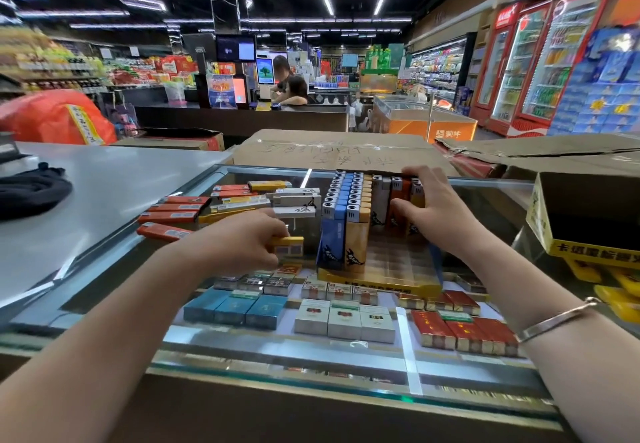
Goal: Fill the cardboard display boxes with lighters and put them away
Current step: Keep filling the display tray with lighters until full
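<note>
Head view, looking down at the glass counter [491,186]. My left hand [242,238] curls round a yellow lighter [289,245], pinching it flat just above the glass, close to the left side of the yellow display box [381,281]. My right hand [429,200] is on the far right rows inside that box, thumb in front and fingers over the tops, gripping a block of orange and yellow lighters [401,205] that stand upright. A silver bracelet [557,321] sits on that wrist.

The box sits on the glass in the middle, partly filled: upright lighters [346,207] in blue, white and yellow pack the back and left, and the near right floor of the box is bare cardboard. To the left of it, loose lighters [221,205] lie flat on the glass, orange, yellow and white ones side by side.

Under the glass I see rows of cigarette packs [343,318]. A second yellow display box [588,214] stands at the right edge, with nothing in the part that shows. Flat brown cardboard [332,148] lies beyond the counter, and a dark cloth [31,190] rests on the grey surface far left.
</note>
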### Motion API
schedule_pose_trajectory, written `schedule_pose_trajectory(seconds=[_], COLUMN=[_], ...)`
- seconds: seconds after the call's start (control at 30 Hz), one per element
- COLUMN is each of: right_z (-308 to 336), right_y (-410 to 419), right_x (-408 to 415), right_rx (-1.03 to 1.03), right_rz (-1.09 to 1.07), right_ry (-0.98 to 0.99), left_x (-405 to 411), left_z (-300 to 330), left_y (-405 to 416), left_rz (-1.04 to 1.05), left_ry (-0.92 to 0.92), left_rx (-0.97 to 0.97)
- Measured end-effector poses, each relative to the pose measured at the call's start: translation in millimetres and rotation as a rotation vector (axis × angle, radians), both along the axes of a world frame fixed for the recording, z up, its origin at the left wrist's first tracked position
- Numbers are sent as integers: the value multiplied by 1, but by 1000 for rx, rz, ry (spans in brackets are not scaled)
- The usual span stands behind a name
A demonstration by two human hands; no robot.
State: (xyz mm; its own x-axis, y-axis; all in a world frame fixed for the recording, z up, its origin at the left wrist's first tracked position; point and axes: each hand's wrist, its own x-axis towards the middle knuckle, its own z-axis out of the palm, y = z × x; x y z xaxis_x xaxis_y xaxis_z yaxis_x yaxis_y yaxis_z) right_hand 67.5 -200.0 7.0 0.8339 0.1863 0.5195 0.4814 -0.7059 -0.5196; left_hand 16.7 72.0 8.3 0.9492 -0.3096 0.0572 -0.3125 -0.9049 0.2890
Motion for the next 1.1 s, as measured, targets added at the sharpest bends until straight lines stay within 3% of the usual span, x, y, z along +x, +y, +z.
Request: schedule_pose_trajectory(seconds=[0.33,0.7,0.9,1.1], right_z=[2,3,4,4], right_y=[0,0,0,0], right_x=[-1,-2,-3,-3], right_rx=[-10,-10,-21,-13], right_rz=[-7,-5,-3,-2], right_ry=[18,31,44,43], left_x=[55,94,93,73], left_z=[-2,-17,-17,-11], left_y=[-11,-25,-24,-34], left_rz=[173,233,237,172], left_ry=[-294,-143,-13,-328], left_rx=[70,343,233,362])
